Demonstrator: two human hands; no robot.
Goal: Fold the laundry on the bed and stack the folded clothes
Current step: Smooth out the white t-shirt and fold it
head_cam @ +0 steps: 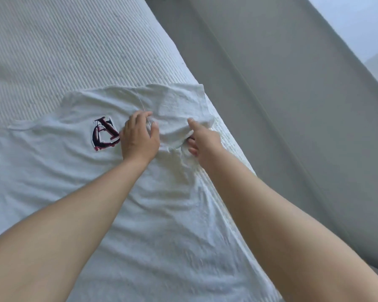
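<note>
**Both hands on the sleeve at the bed's edge**

A pale white cotton T-shirt (140, 214) lies spread and wrinkled across the bed with the white ribbed cover (63, 51), and it fills most of the lower half of the view. The dark navy and red embroidered monogram (105, 133) faces up, just left of the action. The shirt's far sleeve (179, 105) reaches to the bed's right edge, and that's where both hands are working.

The left hand (139, 138) sits palm down on the cloth right beside the monogram, its wrist edge overlapping the lettering. Fingers are curled, thumb and fingertips bunching a ridge of fabric between them, so that grip is closed on the shirt. A thin loose thread (143, 105) runs up from those fingers across the sleeve.

The right hand (202, 138) comes in from the bed's edge. Its thumb lies on top of the sleeve's lower fold while the fingers tuck underneath, pinching the cloth, so this grip too is closed on the shirt. The fabric between the two hands is lifted into a soft hump, the rest lying flat on the cover.

To the right of the bed runs a grey floor (292, 105), with a brighter pale patch at the top right corner.
</note>
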